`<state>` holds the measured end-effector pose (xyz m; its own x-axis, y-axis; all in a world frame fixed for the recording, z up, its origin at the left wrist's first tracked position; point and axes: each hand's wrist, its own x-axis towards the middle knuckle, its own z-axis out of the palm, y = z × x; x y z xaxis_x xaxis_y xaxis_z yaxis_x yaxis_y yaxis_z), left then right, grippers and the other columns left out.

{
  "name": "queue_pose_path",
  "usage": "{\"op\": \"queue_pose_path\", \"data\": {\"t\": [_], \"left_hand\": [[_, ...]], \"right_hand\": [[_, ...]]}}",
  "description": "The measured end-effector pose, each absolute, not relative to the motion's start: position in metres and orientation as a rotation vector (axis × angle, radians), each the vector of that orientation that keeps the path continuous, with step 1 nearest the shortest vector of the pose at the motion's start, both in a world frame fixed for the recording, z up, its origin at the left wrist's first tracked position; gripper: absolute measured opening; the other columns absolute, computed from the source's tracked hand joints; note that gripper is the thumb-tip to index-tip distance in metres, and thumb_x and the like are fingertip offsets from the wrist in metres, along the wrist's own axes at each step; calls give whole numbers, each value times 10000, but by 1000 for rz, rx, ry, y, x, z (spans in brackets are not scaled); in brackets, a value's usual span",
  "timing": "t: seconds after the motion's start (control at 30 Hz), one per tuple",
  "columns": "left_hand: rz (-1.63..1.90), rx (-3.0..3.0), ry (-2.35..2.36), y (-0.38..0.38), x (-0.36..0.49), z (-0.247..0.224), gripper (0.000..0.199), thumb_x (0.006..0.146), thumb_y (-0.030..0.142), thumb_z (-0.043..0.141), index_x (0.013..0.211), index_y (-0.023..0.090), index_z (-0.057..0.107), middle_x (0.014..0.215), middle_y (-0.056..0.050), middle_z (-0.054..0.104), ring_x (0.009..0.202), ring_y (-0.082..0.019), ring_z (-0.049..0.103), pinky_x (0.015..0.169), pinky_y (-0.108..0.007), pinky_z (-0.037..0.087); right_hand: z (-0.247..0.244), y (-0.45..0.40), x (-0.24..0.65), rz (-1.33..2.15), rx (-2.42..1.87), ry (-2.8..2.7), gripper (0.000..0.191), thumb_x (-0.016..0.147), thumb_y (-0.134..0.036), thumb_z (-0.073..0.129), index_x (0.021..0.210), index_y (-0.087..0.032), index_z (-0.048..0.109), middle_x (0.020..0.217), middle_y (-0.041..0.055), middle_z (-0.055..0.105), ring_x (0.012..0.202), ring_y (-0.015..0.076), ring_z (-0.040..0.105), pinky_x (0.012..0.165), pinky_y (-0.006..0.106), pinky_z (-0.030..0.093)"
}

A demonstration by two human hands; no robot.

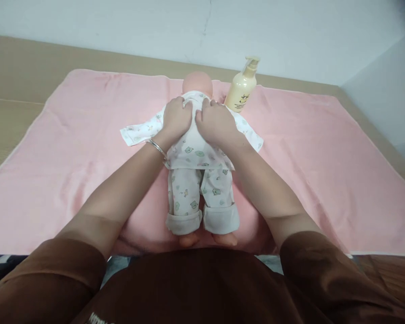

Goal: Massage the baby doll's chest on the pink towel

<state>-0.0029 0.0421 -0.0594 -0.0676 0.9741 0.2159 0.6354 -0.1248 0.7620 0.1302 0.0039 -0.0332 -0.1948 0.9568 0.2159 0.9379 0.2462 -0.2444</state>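
A doll [196,141] in a white printed top and trousers lies with its head away from me and no face showing. My left hand [178,118] curls over its left-side shoulder, the thumb on the cloth. Across from it, my right hand [218,120] holds the other shoulder, thumb pointing inward. A narrow strip of the top shows between my thumbs. Both sleeves spread outward, and the trouser cuffs are folded up above the bare feet. My fingertips are partly hidden against the doll.
Right of the doll's head, a cream pump bottle [242,90] stands tilted in view. A pink blanket [307,148] lies beneath the doll on a wooden table [23,67]. Behind the table is a pale wall [138,31]. The table's near edge is by my body.
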Motion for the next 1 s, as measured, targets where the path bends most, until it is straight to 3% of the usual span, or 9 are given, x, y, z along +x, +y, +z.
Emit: {"op": "queue_pose_path", "data": {"t": [0.1, 0.23, 0.33, 0.47, 0.63, 0.77, 0.87, 1.0], "left_hand": [[974, 1835, 1706, 49, -11, -58, 367, 1033, 353, 400, 1121, 177, 711, 1325, -184, 727, 1360, -325, 643, 1258, -482, 465], [769, 2115, 1728, 31, -7, -47, 384, 1050, 351, 402, 1237, 157, 676, 1325, -185, 698, 1420, -352, 587, 1317, -521, 387], [616, 2216, 1749, 14, -3, -33, 360, 1034, 307, 441, 1272, 145, 657, 1310, -189, 685, 1387, -380, 592, 1294, -557, 397], [572, 2185, 1734, 5, -3, -21, 295, 998, 240, 495, 1215, 166, 681, 1295, -167, 676, 1386, -378, 591, 1283, -543, 420], [521, 2217, 1760, -2, 1, -22, 400, 1016, 278, 439, 1323, 111, 635, 1376, -221, 651, 1378, -397, 576, 1268, -542, 414], [523, 2242, 1789, -10, 10, -20, 454, 1003, 268, 421, 1366, 65, 606, 1423, -248, 632, 1393, -411, 555, 1264, -548, 403], [490, 2202, 1808, -7, 12, -16, 408, 983, 236, 433, 1280, 60, 652, 1372, -256, 655, 1366, -425, 585, 1227, -558, 441], [636, 2056, 1759, 20, -3, -27, 346, 994, 325, 449, 1110, 121, 703, 1244, -224, 710, 1285, -394, 645, 1199, -542, 480]], "right_hand": [[-19, -9, 125, 125, -1700, -2324, 530, 1036, -299, 402, 1460, -13, 539, 1482, 290, 598, 1474, 465, 528, 1251, 673, 418], [-6, 2, 139, 418, -1739, -2282, 590, 999, -278, 432, 1541, -52, 494, 1641, 243, 486, 1557, 408, 464, 1288, 614, 405], [-5, 16, 152, 617, -1677, -2267, 685, 953, -328, 506, 1598, -104, 452, 1738, 174, 386, 1641, 365, 349, 1353, 590, 319], [-9, 23, 157, 634, -1685, -2259, 812, 939, -342, 529, 1680, -76, 327, 1810, 158, 228, 1712, 340, 175, 1404, 571, 190], [-28, 35, 160, 516, -1668, -2176, 585, 1009, -387, 430, 1532, -144, 527, 1706, 148, 455, 1665, 357, 306, 1373, 609, 245], [-46, 46, 163, 386, -1723, -2082, 573, 1056, -476, 360, 1478, -144, 561, 1658, 182, 506, 1630, 391, 360, 1333, 644, 282], [-50, 43, 159, 275, -1763, -2092, 615, 1085, -519, 302, 1454, -106, 570, 1615, 231, 533, 1603, 419, 390, 1319, 666, 278], [-47, 25, 147, 135, -1735, -2138, 680, 1109, -540, 217, 1473, -67, 542, 1572, 272, 556, 1558, 455, 436, 1304, 733, 237]]}}
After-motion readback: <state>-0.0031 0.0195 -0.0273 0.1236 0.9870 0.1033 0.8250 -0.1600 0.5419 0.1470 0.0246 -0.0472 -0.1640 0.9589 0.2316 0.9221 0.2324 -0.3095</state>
